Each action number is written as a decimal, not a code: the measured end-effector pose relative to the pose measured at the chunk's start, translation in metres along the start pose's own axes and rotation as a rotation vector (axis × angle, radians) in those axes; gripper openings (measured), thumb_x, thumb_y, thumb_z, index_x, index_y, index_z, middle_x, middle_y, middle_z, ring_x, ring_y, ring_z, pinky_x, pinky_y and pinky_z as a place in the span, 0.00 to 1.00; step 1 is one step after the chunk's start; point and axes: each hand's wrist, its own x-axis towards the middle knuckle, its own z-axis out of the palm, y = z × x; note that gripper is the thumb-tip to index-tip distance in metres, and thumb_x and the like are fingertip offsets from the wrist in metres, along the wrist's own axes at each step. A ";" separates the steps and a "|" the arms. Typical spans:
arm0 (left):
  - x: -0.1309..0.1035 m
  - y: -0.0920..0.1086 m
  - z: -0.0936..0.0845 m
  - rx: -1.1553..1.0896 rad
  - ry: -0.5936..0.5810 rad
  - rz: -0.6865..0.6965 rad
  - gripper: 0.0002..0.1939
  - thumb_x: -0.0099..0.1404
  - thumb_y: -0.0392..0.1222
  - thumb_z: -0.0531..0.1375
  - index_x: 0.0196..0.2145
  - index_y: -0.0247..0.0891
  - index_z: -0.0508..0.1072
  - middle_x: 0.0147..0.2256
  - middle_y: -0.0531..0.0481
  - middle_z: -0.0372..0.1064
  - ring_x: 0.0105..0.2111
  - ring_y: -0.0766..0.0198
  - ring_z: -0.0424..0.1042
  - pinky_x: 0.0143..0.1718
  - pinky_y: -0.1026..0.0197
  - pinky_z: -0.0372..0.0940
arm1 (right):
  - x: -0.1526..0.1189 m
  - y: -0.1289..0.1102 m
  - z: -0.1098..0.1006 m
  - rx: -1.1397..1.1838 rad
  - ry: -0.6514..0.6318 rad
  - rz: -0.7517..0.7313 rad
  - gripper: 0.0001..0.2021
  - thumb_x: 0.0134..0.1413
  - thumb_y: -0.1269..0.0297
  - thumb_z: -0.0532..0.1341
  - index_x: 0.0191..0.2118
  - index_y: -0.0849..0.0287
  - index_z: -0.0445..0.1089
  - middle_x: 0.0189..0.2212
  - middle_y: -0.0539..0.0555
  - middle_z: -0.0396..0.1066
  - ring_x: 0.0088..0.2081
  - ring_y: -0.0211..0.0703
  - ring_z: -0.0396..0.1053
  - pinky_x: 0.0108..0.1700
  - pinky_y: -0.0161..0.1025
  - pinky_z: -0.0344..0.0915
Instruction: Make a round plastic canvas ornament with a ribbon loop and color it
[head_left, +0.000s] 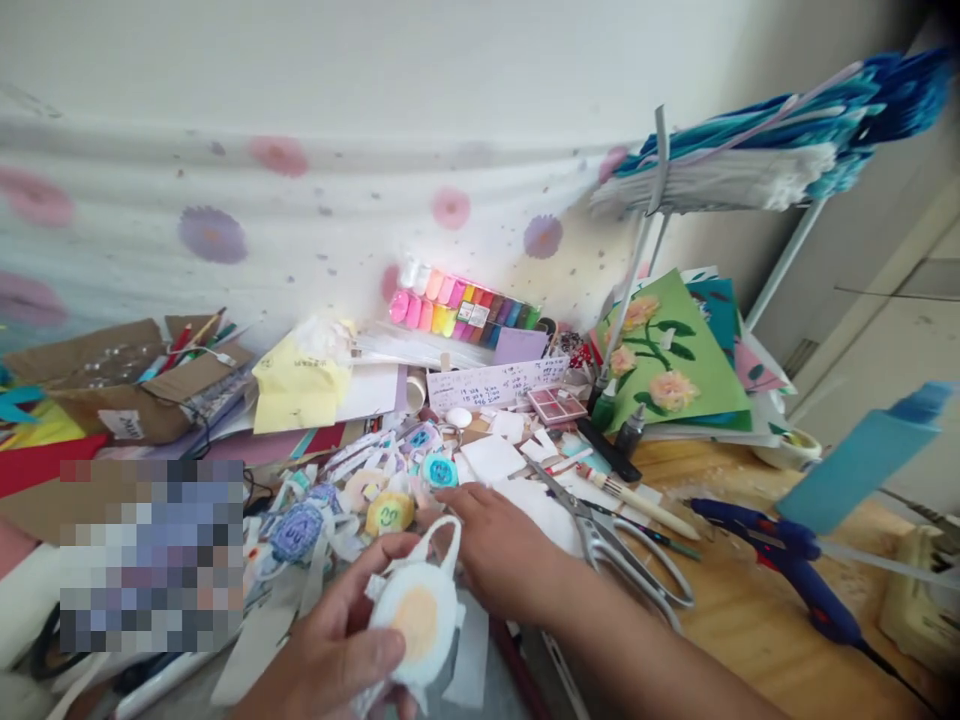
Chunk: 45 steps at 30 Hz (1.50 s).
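Observation:
My left hand [341, 635] is closed round a small white oval craft piece [416, 615], which has a peach-coloured middle and a white loop at its top. Just beyond it, my right hand [499, 535] reaches into a pile of small crafts, its fingers stretched forward and partly hidden behind the loop. Nothing shows in that hand. Nearest its fingertips are a yellow piece with a drawn face [389, 513] and a turquoise round piece [439, 470]. A purple-blue round piece [296, 530] lies further left among white strips.
Silver scissors [592, 530] lie right of my right hand, with a blue glue gun [787, 560] and a blue bottle [862, 460] beyond. A cardboard box [142, 400] stands at left. Coloured clay packs [465, 305] lean at the back. A green flower card [675, 360] stands right.

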 end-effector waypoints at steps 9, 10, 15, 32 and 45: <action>0.005 -0.021 -0.015 -0.171 0.208 0.195 0.21 0.56 0.32 0.66 0.46 0.48 0.70 0.36 0.55 0.74 0.35 0.64 0.72 0.35 0.58 0.71 | -0.110 0.046 -0.069 -0.544 -0.108 0.477 0.15 0.58 0.67 0.51 0.39 0.68 0.73 0.36 0.69 0.74 0.38 0.61 0.73 0.41 0.57 0.68; 0.006 -0.022 -0.014 -0.157 0.206 0.225 0.21 0.57 0.32 0.65 0.47 0.47 0.69 0.36 0.54 0.75 0.35 0.63 0.72 0.35 0.57 0.71 | -0.123 0.053 -0.068 -0.570 -0.100 0.501 0.16 0.58 0.65 0.51 0.43 0.68 0.73 0.38 0.69 0.74 0.39 0.61 0.73 0.41 0.56 0.68; 0.004 -0.019 -0.014 -0.092 0.181 0.250 0.28 0.54 0.33 0.67 0.51 0.41 0.64 0.41 0.47 0.74 0.37 0.60 0.73 0.37 0.56 0.71 | -0.147 0.068 -0.054 -0.586 0.015 0.613 0.23 0.52 0.57 0.57 0.52 0.63 0.69 0.41 0.62 0.77 0.40 0.57 0.76 0.41 0.50 0.72; -0.006 -0.014 -0.024 0.123 0.123 0.382 0.24 0.53 0.33 0.67 0.46 0.42 0.65 0.37 0.51 0.75 0.36 0.63 0.74 0.33 0.64 0.70 | -0.133 0.003 -0.041 -0.293 0.137 0.380 0.26 0.51 0.57 0.63 0.56 0.55 0.63 0.48 0.59 0.74 0.45 0.53 0.75 0.38 0.35 0.75; -0.006 -0.012 -0.021 0.180 0.163 0.336 0.24 0.50 0.32 0.67 0.45 0.41 0.67 0.35 0.52 0.76 0.34 0.65 0.75 0.32 0.68 0.70 | -0.134 -0.016 -0.035 -0.443 -0.023 0.204 0.38 0.45 0.43 0.63 0.59 0.54 0.56 0.48 0.61 0.71 0.45 0.56 0.74 0.39 0.38 0.75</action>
